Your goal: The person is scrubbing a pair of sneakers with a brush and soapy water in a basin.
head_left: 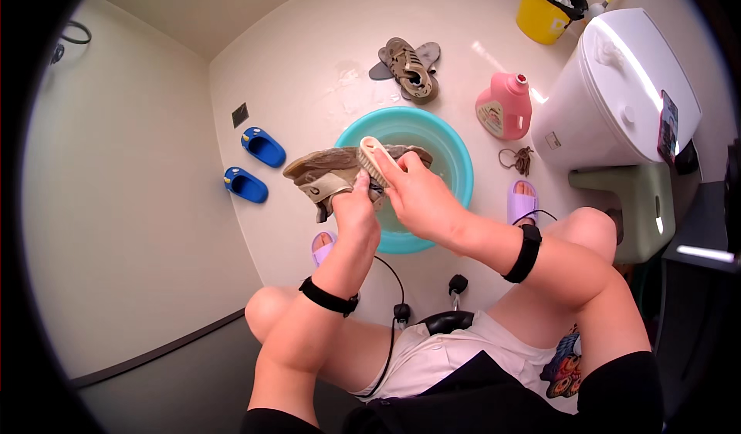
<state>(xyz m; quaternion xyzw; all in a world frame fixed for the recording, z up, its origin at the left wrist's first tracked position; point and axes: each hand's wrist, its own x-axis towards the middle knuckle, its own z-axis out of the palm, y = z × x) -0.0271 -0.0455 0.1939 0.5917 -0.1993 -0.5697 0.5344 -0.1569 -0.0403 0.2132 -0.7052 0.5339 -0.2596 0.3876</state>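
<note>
My left hand [354,209] grips a brown-beige shoe [324,173], turned on its side with part of the sole edge up. The fingers are partly hidden inside or behind the shoe. In my right hand [419,194] is a cream-handled scrub brush [371,155], its bristles against the shoe near the left thumb. Below the shoe stands a round turquoise basin [463,168] holding cloudy water. Part of the shoe reaches past the basin's left rim.
Behind the basin lie another brown shoe [414,72] and grey insoles [429,52]. To the right are a pink detergent jug [505,110], brown shoelaces [520,161], a white bin [570,98] and a green stool [645,202]. Blue clogs [248,188] sit by the left wall.
</note>
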